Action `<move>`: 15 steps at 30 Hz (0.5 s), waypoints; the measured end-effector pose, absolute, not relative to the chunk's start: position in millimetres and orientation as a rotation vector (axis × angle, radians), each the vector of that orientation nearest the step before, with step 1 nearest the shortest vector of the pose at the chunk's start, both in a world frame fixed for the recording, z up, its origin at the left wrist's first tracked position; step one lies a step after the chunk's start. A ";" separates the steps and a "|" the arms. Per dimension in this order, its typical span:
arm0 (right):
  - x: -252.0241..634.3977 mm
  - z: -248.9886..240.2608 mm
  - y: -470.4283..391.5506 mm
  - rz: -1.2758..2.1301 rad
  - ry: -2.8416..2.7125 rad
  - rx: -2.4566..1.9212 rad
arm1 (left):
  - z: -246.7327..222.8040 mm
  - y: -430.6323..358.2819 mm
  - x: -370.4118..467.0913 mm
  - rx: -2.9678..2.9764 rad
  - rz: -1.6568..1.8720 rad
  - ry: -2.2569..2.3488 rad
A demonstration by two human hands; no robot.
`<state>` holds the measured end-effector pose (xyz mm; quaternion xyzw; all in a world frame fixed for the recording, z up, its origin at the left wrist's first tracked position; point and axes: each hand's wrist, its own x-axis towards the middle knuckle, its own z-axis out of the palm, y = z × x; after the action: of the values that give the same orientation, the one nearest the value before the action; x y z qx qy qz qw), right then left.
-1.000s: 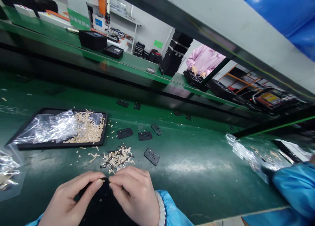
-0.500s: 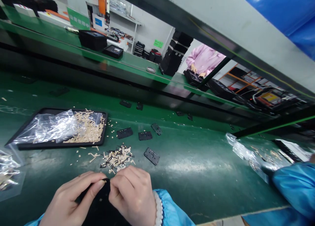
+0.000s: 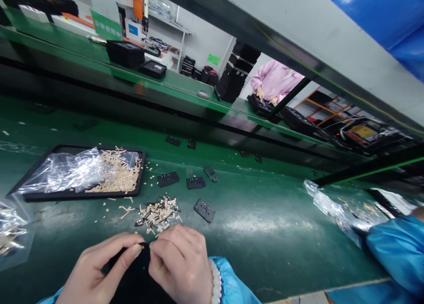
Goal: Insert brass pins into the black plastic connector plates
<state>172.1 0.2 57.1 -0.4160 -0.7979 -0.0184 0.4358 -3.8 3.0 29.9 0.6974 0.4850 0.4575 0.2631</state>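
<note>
At the bottom of the view, my left hand (image 3: 102, 266) pinches a small tan piece between thumb and forefinger, beside a black surface (image 3: 141, 277). My right hand (image 3: 182, 262) is closed just to its right, fingertips together; anything in them is too small or hidden to name. Just beyond both hands is a pile of small tan and dark pieces (image 3: 160, 211) on the green bench. Flat black plates lie past it, one (image 3: 204, 210) to the right of the pile and others (image 3: 168, 179) further back.
At the left, a black tray (image 3: 143, 174) holds plastic bags and tan pieces. A clear bag (image 3: 11, 233) lies at the left edge. On the right are more bags (image 3: 327, 202) and another person's blue sleeve (image 3: 397, 242). Behind the bench, a person in pink (image 3: 276, 81) handles a black case.
Both hands have shifted very slightly down and to the right. The plates and pile lie as before.
</note>
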 end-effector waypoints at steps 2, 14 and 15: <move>172.0 56.5 0.0 -0.033 -1.965 -1.016 | 32.8 3.5 -2.9 1.877 1.245 1.304; 172.2 58.9 -2.5 0.246 -1.822 -1.001 | 33.0 9.1 -9.4 1.836 1.295 1.343; 171.5 59.1 -2.6 0.294 -1.807 -1.013 | 32.8 8.6 -9.2 1.831 1.290 1.338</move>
<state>171.5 -2.6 59.1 -0.4189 -0.7474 0.1214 0.5012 -9.2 8.6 32.8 0.6771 0.4948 0.4770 0.2629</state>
